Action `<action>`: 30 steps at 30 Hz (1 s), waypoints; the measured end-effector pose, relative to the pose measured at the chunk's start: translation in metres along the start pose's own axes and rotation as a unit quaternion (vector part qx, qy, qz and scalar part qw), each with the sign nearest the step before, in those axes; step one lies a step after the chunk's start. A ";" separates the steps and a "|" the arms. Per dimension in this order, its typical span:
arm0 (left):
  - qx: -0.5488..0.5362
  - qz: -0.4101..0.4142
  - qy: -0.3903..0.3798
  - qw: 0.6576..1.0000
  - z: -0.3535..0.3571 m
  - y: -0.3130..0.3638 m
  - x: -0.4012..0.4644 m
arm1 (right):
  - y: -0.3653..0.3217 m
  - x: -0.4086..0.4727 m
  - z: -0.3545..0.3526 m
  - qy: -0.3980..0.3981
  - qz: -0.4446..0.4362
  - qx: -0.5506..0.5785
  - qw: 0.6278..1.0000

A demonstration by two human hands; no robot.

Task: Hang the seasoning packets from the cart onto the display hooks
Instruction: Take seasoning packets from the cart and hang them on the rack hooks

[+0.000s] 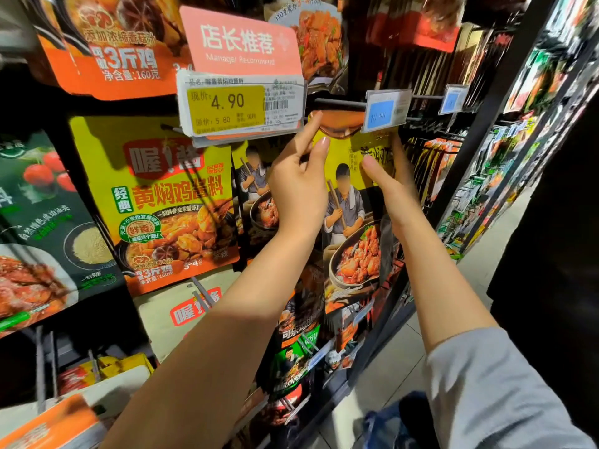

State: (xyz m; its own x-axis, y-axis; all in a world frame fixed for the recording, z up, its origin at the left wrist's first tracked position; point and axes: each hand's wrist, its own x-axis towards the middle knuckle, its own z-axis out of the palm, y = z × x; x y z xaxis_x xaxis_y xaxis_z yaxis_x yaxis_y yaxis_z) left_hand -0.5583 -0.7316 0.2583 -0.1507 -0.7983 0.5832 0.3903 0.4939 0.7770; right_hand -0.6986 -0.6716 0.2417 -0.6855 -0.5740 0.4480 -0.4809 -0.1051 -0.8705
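From the head camera, both hands are raised to a yellow seasoning packet (353,215) held upright against the display. The left hand (299,186) pinches the packet's upper left edge between thumb and forefinger. The right hand (390,181) grips the packet's right edge, thumb on the front and fingers wrapped behind. The packet's top sits just below a dark hook (340,103) that carries a blue price tag (384,111) above the right hand. Left of the left hand hangs a yellow and orange packet (168,205), with a yellow price label (227,106) and a pink sign (240,43) above it. A grey sleeve (492,390) covers the right upper arm.
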 end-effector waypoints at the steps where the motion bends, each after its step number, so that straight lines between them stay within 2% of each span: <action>1: 0.004 0.001 0.007 1.000 -0.002 -0.001 0.000 | -0.001 0.001 0.003 -0.006 0.009 -0.020 1.000; 8: 0.052 0.009 0.027 0.998 -0.008 -0.016 0.009 | 0.002 0.007 0.016 -0.004 0.034 -0.090 0.995; 11: 0.068 -0.039 0.043 0.996 -0.014 -0.028 0.024 | 0.001 0.002 0.034 0.046 0.016 -0.171 0.984; 13: 0.107 -0.032 0.031 0.993 -0.020 -0.030 0.033 | 0.002 -0.002 0.049 0.072 0.001 -0.204 0.976; 15: 0.152 -0.035 -0.004 0.988 -0.029 -0.027 0.032 | 0.006 -0.001 0.060 0.054 0.019 -0.209 0.976; 18: 0.219 -0.085 -0.080 0.969 -0.058 -0.027 0.009 | 0.011 0.014 0.076 0.022 0.037 -0.223 0.974; 20: 0.217 -0.084 -0.103 0.967 -0.083 -0.030 -0.009 | 0.018 0.028 0.090 0.006 0.028 -0.233 0.972; 24: 0.216 -0.156 -0.087 0.960 -0.130 -0.024 -0.037 | 0.030 0.051 0.125 -0.038 0.065 -0.156 0.985; 27: 0.219 -0.151 -0.062 0.962 -0.161 -0.016 -0.052 | 0.034 0.046 0.150 -0.108 0.050 -0.219 0.968; 30: 0.249 -0.148 -0.043 0.956 -0.188 -0.006 -0.057 | 0.039 0.034 0.170 -0.118 0.063 -0.215 0.967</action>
State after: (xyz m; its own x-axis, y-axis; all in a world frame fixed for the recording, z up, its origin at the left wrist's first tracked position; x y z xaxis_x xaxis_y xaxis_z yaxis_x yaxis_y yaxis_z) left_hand -0.3813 -0.7540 0.1757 -0.2699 -0.9080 0.3205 -0.1582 0.3701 0.9154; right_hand -0.6475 -0.8335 0.1877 -0.6330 -0.7357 0.2408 -0.6199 0.2954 -0.7270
